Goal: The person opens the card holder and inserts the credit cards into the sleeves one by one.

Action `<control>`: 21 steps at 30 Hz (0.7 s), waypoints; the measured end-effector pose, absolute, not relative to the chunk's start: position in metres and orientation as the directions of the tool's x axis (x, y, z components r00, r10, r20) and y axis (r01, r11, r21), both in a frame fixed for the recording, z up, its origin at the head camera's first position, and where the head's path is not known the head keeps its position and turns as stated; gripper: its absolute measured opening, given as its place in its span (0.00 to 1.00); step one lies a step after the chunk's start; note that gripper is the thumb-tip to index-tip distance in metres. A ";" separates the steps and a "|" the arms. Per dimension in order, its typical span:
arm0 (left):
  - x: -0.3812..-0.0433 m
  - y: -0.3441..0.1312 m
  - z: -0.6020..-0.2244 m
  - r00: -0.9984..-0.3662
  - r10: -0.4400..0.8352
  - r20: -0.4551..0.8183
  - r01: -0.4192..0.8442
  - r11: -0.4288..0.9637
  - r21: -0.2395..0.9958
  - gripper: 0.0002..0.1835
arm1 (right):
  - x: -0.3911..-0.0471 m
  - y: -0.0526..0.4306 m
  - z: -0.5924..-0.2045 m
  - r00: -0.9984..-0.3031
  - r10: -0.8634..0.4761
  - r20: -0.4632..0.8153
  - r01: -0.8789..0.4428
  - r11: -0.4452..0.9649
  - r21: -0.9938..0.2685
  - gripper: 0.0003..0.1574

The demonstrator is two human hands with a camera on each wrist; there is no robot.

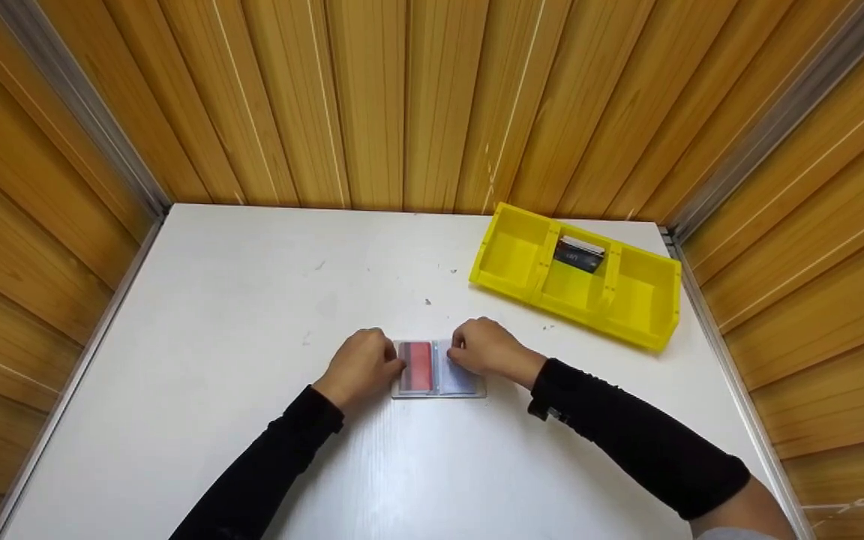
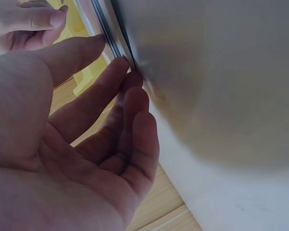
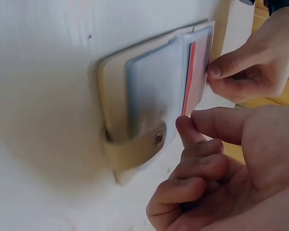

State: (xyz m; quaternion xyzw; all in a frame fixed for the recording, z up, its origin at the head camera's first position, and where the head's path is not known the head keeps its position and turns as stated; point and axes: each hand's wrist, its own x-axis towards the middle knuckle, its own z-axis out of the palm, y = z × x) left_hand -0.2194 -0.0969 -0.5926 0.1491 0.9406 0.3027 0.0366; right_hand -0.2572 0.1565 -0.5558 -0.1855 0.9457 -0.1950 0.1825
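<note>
A small card holder (image 1: 438, 394) lies open on the white table, with clear sleeves inside. Its left side shows a red card (image 1: 421, 366); the right side has a bluish clear sleeve (image 1: 458, 377). At the left edge of the holder, my left hand (image 1: 361, 364) pinches it between thumb and fingertips. My right hand (image 1: 488, 346) is over the upper part of the right side, fingers curled, thumb and forefinger tips together. Whether a sleeve is between those tips cannot be made out. In the right wrist view, a strap with a metal snap (image 3: 158, 138) sticks out from the holder.
A yellow tray (image 1: 544, 298) with three compartments stands at the table's back right. Several dark cards (image 1: 580, 255) stand in its middle compartment. Wood-patterned walls (image 1: 372, 105) enclose the table (image 1: 252, 300) at the back and both sides.
</note>
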 end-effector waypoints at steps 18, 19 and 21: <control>-0.219 -0.093 -0.593 -0.951 0.306 0.035 0.267 0.765 0.586 0.08 | -0.271 0.174 -0.570 -0.906 -0.350 -0.238 -0.242 0.890 -0.386 0.13; -0.219 -0.093 -0.593 -0.951 0.307 0.038 0.270 0.763 0.588 0.08 | -0.271 0.174 -0.570 -0.905 -0.356 -0.232 -0.251 0.889 -0.383 0.13; -0.220 -0.093 -0.593 -0.950 0.309 0.042 0.274 0.761 0.588 0.08 | -0.272 0.174 -0.571 -0.904 -0.365 -0.223 -0.264 0.886 -0.381 0.12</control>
